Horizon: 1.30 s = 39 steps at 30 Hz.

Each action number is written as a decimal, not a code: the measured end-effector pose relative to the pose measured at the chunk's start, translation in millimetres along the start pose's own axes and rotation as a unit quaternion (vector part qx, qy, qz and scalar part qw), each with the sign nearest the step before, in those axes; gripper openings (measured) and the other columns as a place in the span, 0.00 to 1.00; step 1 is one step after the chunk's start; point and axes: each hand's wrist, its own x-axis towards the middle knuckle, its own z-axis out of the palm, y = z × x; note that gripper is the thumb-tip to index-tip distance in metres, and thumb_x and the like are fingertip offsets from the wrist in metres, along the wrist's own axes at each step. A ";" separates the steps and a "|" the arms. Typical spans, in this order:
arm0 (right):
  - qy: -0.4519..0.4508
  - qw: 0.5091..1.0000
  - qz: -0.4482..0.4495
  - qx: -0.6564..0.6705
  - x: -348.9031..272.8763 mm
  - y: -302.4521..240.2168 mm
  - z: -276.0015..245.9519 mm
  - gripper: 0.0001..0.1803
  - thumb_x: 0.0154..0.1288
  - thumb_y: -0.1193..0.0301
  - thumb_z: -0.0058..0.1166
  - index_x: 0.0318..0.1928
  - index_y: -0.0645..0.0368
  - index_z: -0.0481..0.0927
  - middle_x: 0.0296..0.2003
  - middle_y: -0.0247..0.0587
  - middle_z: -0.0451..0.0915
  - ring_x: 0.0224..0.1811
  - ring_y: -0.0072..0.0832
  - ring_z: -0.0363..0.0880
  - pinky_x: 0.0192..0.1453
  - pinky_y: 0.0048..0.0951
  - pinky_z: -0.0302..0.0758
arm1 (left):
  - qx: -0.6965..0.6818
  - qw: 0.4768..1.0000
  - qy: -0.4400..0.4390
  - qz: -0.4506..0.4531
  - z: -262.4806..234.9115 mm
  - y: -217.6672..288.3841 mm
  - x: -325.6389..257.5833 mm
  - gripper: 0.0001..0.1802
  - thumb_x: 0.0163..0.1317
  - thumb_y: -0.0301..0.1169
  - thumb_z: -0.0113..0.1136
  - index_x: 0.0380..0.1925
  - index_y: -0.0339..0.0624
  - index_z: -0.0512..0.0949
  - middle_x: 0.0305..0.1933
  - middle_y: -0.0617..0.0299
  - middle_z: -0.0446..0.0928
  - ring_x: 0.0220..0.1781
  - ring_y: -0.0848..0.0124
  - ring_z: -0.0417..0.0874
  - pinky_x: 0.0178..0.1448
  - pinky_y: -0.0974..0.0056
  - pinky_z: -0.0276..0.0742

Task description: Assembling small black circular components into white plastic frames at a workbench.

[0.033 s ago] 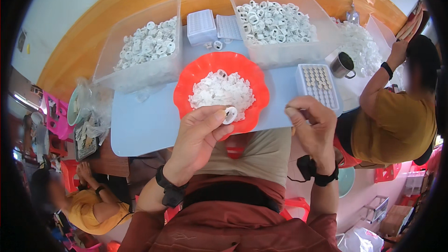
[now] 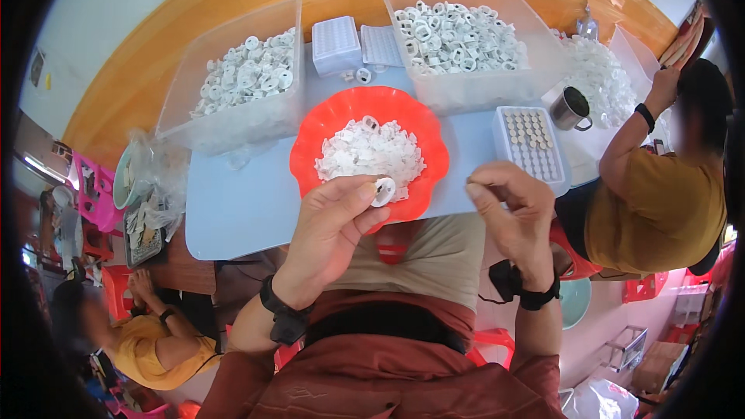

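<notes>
Between the thumb and fingers of my left hand is a small white round plastic part with a dark spot in its middle. It is held over the near side of a red scalloped bowl, which contains a heap of small white plastic pieces. My right hand hovers to the right of the bowl, near the table's front edge. Its thumb and forefinger are pinched together; anything between them is too small to make out. Beyond it a white tray holds rows of small round beige pieces.
Two clear bins, left and right, hold many white round parts. Stacked white trays stand between them. A metal mug and loose clear plastic pieces lie right. Co-workers sit at right and lower left.
My right hand has shifted slightly to the left, its fingers still pinched. My left hand keeps the round part in nearly the same place.
</notes>
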 end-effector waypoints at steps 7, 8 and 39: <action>-0.068 0.995 -0.034 0.063 3.5 -3.9 40.9 0.07 0.60 0.83 0.62 0.40 0.64 0.84 0.39 0.41 0.84 0.36 0.24 0.84 0.39 0.24 0.80 | -0.016 1.000 -0.006 0.007 0.4 -0.9 -0.7 0.11 0.71 0.27 0.59 0.49 0.34 0.81 0.51 0.54 0.82 0.51 0.69 0.84 0.55 0.65 0.85; -0.082 0.995 -0.043 0.047 4.4 -6.6 43.8 0.08 0.60 0.84 0.62 0.40 0.64 0.84 0.39 0.42 0.84 0.36 0.25 0.84 0.39 0.25 0.81 | -0.016 1.000 -0.004 0.005 0.7 -0.7 -0.6 0.11 0.71 0.27 0.58 0.49 0.34 0.81 0.51 0.54 0.82 0.51 0.69 0.84 0.55 0.65 0.85; -0.129 0.980 0.088 0.121 23.5 -2.7 52.6 0.05 0.61 0.84 0.63 0.34 0.65 0.79 0.28 0.35 0.83 0.28 0.19 0.83 0.27 0.20 0.79 | 0.025 1.000 -0.011 0.012 3.5 -11.1 -1.8 0.09 0.68 0.26 0.61 0.46 0.34 0.81 0.49 0.53 0.83 0.49 0.67 0.85 0.57 0.62 0.84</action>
